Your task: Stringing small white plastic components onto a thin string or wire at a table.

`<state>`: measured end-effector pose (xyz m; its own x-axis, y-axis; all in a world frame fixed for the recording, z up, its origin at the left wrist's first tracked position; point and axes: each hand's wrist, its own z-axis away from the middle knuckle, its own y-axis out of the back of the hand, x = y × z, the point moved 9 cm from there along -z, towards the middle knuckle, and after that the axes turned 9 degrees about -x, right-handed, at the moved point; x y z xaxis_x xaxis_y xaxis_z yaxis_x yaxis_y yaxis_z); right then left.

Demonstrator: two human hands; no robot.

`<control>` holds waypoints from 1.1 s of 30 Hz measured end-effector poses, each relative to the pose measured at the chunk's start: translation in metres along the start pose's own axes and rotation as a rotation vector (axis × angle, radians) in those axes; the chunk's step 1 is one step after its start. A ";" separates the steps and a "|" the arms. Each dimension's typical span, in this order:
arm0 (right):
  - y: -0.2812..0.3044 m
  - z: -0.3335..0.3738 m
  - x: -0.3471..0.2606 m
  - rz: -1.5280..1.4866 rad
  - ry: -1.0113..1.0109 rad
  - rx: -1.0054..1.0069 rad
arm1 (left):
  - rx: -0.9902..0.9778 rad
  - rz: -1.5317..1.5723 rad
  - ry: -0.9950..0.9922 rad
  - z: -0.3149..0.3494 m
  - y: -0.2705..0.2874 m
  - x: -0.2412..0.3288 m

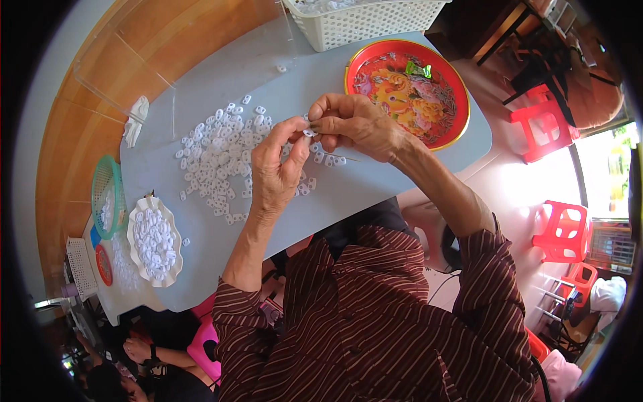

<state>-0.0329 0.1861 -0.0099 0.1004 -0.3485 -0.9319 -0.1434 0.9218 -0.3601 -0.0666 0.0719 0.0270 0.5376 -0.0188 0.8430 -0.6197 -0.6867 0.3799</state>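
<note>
My left hand [278,164] and my right hand [351,124] meet above the grey table [375,191]. Between their fingertips they pinch a small white plastic piece [309,132]. A thin pin-like part sticks out toward the left from my right fingers. Many small white plastic pieces [221,157] lie spread on the table just left of my hands, and a few lie under them.
A round red tray [455,134] with a green wrapper [418,69] sits right of my hands. A white perforated basket [362,23] stands at the far edge. A white scalloped dish [137,251] full of pieces and a green basket [107,191] lie at left. Red stools [559,231] stand at right.
</note>
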 end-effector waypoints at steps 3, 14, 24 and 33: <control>0.001 0.005 0.007 -0.125 -0.010 0.009 | -0.030 -0.099 -0.082 0.000 -0.003 0.004; -0.003 0.013 -0.004 0.342 0.038 0.093 | -0.007 0.055 0.095 0.001 0.000 -0.013; -0.016 0.031 -0.038 0.719 0.253 0.310 | -0.082 0.450 0.317 0.010 -0.018 -0.043; 0.082 0.076 -0.084 1.400 0.087 0.459 | -0.131 0.512 0.287 0.011 -0.025 -0.039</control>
<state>0.0220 0.3036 0.0424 0.0852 0.8578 -0.5069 0.2475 0.4745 0.8447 -0.0658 0.0812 -0.0196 -0.0127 -0.1136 0.9934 -0.8342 -0.5466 -0.0732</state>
